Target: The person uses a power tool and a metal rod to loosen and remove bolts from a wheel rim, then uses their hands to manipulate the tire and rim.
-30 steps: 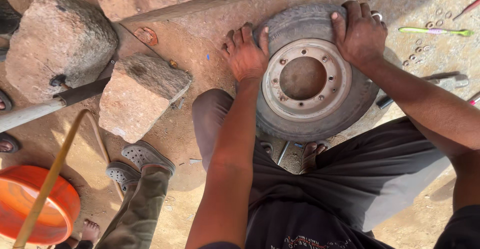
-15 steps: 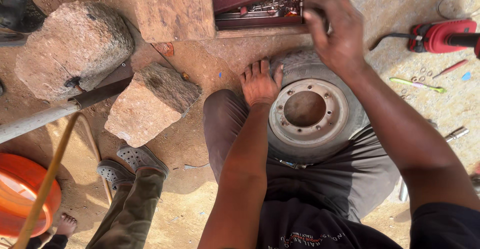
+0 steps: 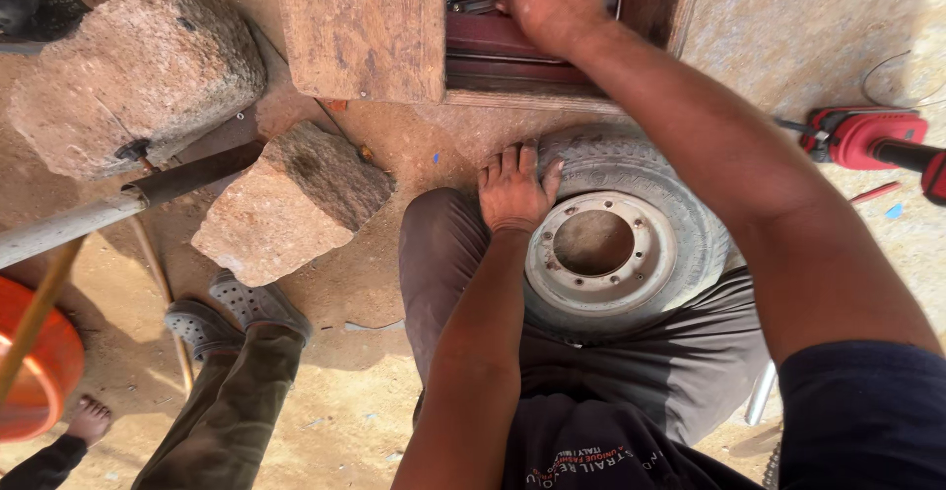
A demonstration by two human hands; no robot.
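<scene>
Rubber small black tyre on its grey steel rim (image 3: 616,244) lies across the lap, left hand (image 3: 512,190) flat, released, on its edge. Right hand (image 3: 552,2) reaches into the red metal toolbox (image 3: 522,52); grip cannot be told. Risk: unclamped wheel could slide off.

sandy dirt ground (image 3: 335,421) carries it all: two rough stone blocks, the big stone (image 3: 138,71) upper left, the smaller stone (image 3: 291,204) centre-left; a grey pipe (image 3: 108,209) runs between them; red power tool (image 3: 867,135) lies far right; orange basin (image 3: 34,377) lower left.

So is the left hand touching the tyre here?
Touching. The head view shows the left hand lying flat on the tyre at its left edge, fingers spread over the rubber beside the rim.
</scene>
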